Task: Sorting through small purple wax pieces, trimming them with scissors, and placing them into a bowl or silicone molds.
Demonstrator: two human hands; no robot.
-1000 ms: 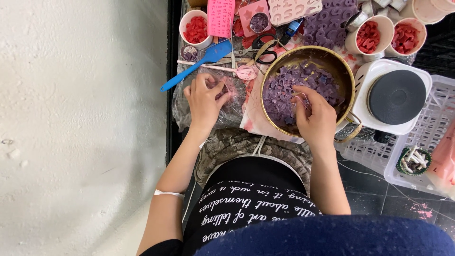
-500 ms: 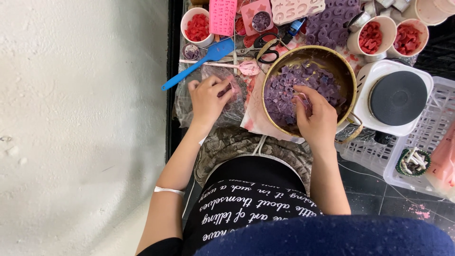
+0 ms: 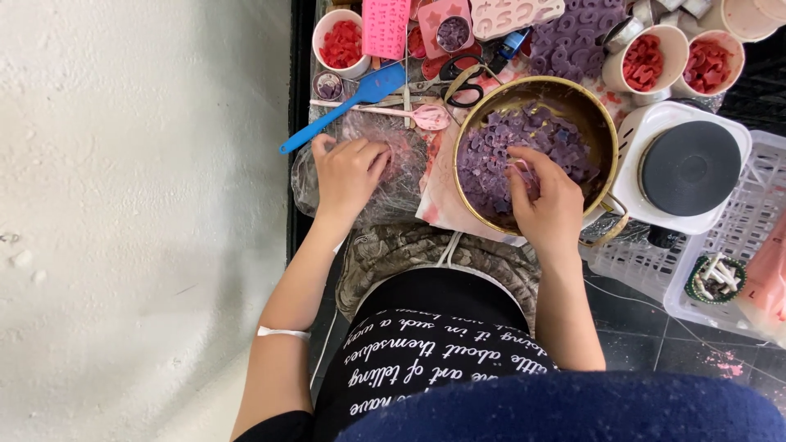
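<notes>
The brass-coloured pot [image 3: 536,155] sits at the near middle of the crowded surface, filled with purple wax pieces [image 3: 491,160]; the right hand [image 3: 544,196] reaches in over its near rim, fingers curled among the pieces, though what they pinch is hidden. Just left, the left hand [image 3: 348,173] lies spread and pressed flat on a crumpled clear plastic bag [image 3: 401,176]. Room is tight: a white hotplate [image 3: 684,168] touches the pot's right side, a blue spatula [image 3: 344,106] and pink spoon [image 3: 409,113] lie beyond the bag, and cups of red pieces [image 3: 340,45] line the far edge. Since half a second ago, the left hand's fingers have flattened slightly; the right has barely shifted. The moulds at the top are cut off.
</notes>
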